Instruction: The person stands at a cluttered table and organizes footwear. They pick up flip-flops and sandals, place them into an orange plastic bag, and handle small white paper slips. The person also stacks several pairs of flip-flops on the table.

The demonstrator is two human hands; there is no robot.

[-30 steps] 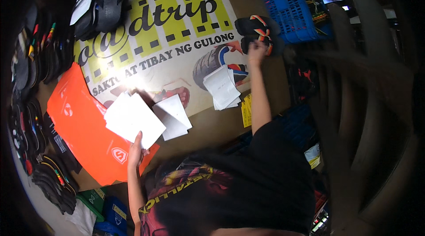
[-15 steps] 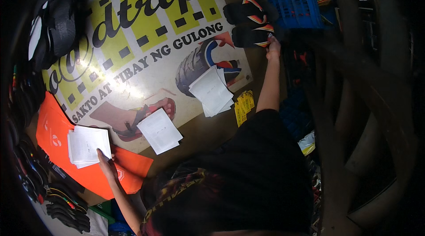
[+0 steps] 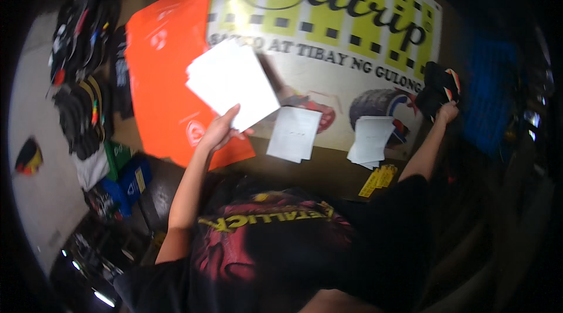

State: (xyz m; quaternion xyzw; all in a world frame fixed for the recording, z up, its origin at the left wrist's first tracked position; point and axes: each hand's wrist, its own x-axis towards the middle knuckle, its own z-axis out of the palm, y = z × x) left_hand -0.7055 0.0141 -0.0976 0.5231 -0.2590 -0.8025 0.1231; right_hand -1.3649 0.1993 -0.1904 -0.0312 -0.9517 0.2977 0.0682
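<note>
Poster [image 3: 375,61] on table [image 3: 124,136], slim near edge [image 3: 328,175] open, floor [image 3: 50,195] toward nine o'clock, left hand [image 3: 221,131] pinching papers [image 3: 237,87], right hand [image 3: 447,112] curled at sandals [image 3: 433,84], grip unclear

A hand could pass between the middle papers [image 3: 293,135] and the right-hand papers [image 3: 370,137]; right of the sandals [image 3: 433,82], the blue crate [image 3: 489,93] stands in the way.

On my feed I see a flat, bright orange sheet [image 3: 161,72] with paler printed marks at left, a white rectangular board [image 3: 328,81] with lime-green bands and black checks at upper centre, a white paper stack [image 3: 231,81] left of the middle, small yellow tags [image 3: 378,179] lower right, and black slippers [image 3: 434,80] with orange-and-white straps far right.
</note>
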